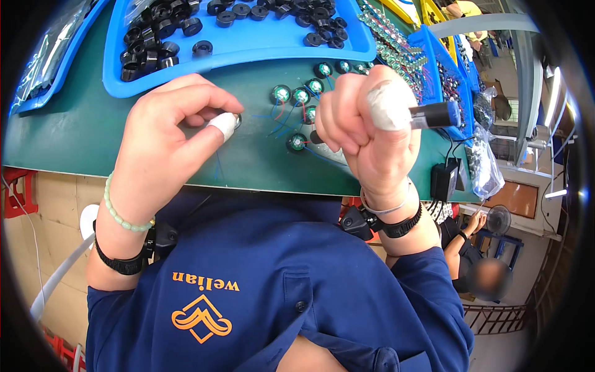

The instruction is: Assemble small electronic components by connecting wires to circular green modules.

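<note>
My left hand (176, 127) is closed in a pinch, a white wrap on its thumb. Between thumb and fingertips sits a small round part (238, 120), dark at the edge and mostly hidden. My right hand (378, 118), also with a white-wrapped thumb, is closed around a black cylindrical tool (434, 115) with a blue end. The tool's opposite end pokes out near the little finger, its tip unclear. Between the hands, several round black parts (281, 94) with green circuit boards and thin red and blue wires lie on the green table (74, 146).
A blue tray (242, 59) of black ring-shaped parts stands beyond my hands. At far left is another blue tray (59, 80) with bagged items. Rows of wired boards (393, 40), blue bins (443, 74), a black power adapter (444, 180) and a plastic bag (485, 164) line the right. Another person (462, 248) sits right.
</note>
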A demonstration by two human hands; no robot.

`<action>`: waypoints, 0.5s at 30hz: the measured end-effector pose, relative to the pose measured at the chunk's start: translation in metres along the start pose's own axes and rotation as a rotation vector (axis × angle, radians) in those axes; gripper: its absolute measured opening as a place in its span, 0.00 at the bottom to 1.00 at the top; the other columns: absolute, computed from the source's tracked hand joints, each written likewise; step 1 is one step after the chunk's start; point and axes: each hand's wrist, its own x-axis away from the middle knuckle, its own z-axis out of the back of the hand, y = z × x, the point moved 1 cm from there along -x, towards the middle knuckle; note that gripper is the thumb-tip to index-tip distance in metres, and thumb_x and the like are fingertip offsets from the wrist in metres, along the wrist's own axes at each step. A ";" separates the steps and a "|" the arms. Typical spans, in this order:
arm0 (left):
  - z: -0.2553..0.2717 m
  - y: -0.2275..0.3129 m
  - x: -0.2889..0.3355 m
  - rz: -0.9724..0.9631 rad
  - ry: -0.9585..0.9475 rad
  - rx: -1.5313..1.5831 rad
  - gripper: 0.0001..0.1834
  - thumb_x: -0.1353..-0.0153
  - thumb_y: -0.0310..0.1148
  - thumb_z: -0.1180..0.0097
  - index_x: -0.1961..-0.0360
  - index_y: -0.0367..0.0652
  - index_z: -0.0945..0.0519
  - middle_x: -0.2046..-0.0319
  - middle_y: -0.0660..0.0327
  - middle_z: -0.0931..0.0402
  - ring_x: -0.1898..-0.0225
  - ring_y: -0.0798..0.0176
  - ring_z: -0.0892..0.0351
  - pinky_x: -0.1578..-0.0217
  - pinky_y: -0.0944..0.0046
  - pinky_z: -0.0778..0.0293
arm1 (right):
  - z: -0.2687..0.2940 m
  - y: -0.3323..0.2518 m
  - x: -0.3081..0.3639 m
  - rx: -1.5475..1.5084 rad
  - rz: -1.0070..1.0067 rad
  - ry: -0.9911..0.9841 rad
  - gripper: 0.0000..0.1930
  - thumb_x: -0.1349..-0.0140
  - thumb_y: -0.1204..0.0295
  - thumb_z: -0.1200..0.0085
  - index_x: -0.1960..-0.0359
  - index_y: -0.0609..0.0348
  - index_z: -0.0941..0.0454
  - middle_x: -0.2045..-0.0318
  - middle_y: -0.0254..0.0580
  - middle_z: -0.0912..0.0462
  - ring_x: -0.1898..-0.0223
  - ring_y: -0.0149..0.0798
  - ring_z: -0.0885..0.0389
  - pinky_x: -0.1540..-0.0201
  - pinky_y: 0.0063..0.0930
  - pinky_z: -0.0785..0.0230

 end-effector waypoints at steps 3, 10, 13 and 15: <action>0.001 0.001 0.002 0.010 0.002 0.014 0.07 0.46 0.19 0.45 0.65 0.34 0.19 0.68 0.62 0.23 0.68 0.70 0.27 0.66 0.72 0.32 | -0.003 -0.006 -0.006 -0.068 0.023 -0.023 0.21 0.27 0.56 0.61 0.80 0.49 0.44 0.85 0.26 0.43 0.86 0.23 0.47 0.82 0.21 0.49; -0.001 -0.008 0.004 0.016 0.058 0.066 0.10 0.41 0.20 0.52 0.60 0.33 0.20 0.70 0.58 0.22 0.69 0.66 0.23 0.65 0.68 0.27 | -0.044 0.002 -0.036 -0.007 0.027 0.049 0.20 0.28 0.57 0.60 0.77 0.51 0.43 0.84 0.28 0.42 0.85 0.26 0.45 0.79 0.25 0.44; -0.001 -0.006 0.005 0.013 0.125 0.144 0.10 0.42 0.22 0.51 0.61 0.34 0.20 0.72 0.53 0.21 0.70 0.59 0.20 0.67 0.64 0.26 | -0.052 0.021 -0.033 0.006 0.093 -0.015 0.18 0.28 0.61 0.59 0.77 0.53 0.42 0.84 0.33 0.39 0.85 0.27 0.42 0.79 0.26 0.42; -0.001 -0.008 0.004 -0.077 0.151 0.058 0.11 0.44 0.21 0.52 0.61 0.34 0.20 0.71 0.50 0.21 0.70 0.52 0.20 0.65 0.60 0.25 | -0.053 0.027 -0.036 0.013 0.081 -0.008 0.18 0.28 0.61 0.59 0.77 0.54 0.42 0.84 0.33 0.39 0.84 0.27 0.42 0.79 0.26 0.42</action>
